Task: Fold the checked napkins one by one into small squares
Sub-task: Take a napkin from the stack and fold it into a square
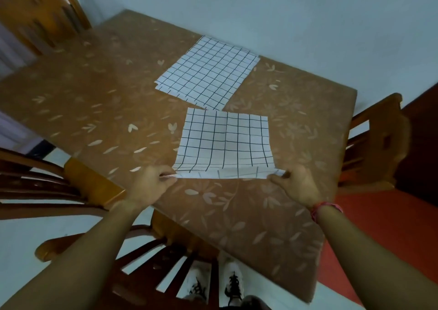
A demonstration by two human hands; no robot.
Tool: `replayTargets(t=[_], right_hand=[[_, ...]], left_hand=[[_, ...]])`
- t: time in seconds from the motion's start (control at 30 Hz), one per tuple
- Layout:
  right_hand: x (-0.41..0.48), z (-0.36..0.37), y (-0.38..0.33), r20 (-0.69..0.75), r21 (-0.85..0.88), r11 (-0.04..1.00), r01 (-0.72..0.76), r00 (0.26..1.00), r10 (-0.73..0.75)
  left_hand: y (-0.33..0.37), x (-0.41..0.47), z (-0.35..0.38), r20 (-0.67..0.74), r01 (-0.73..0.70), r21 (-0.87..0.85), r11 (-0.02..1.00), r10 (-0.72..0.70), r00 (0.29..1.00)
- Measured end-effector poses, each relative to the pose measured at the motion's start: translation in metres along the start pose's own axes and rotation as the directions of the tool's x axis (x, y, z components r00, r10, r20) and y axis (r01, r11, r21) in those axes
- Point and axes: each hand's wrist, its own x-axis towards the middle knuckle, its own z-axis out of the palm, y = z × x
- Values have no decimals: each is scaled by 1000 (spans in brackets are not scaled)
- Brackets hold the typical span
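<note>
A white napkin with a black check (225, 141) lies spread on the table in front of me. Its near edge is lifted slightly off the cloth and curls over. My left hand (151, 184) pinches the near left corner, and my right hand (298, 184) pinches the near right corner. Behind it, further back on the table, lies a flat stack of several more checked napkins (208, 72), turned at an angle and touched by neither hand.
The table (94, 110) has a brown cloth with a pale leaf pattern. Wooden chairs stand at the left (47, 181), below me (166, 274), at the right (376, 141) and at the far left corner (40, 13). A pale wall runs behind.
</note>
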Motion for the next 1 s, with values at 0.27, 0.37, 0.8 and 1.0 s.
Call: replayTargets(t=[0.27, 0.37, 0.8, 1.0], right_hand=[[-23, -4, 16, 86, 65, 996, -60, 995, 54], [-23, -6, 18, 106, 79, 996, -30, 994, 22], [22, -4, 17, 86, 193, 976, -104, 992, 89], [67, 11, 31, 47, 256, 949, -186, 983, 180]], left_hand=[[-9, -21, 3, 136, -7, -57, 998, 14, 991], [-8, -19, 0, 146, 4, -77, 997, 7, 989], [3, 44, 5, -18, 77, -120, 990, -80, 997], [12, 96, 21, -52, 84, -57, 995, -87, 995]])
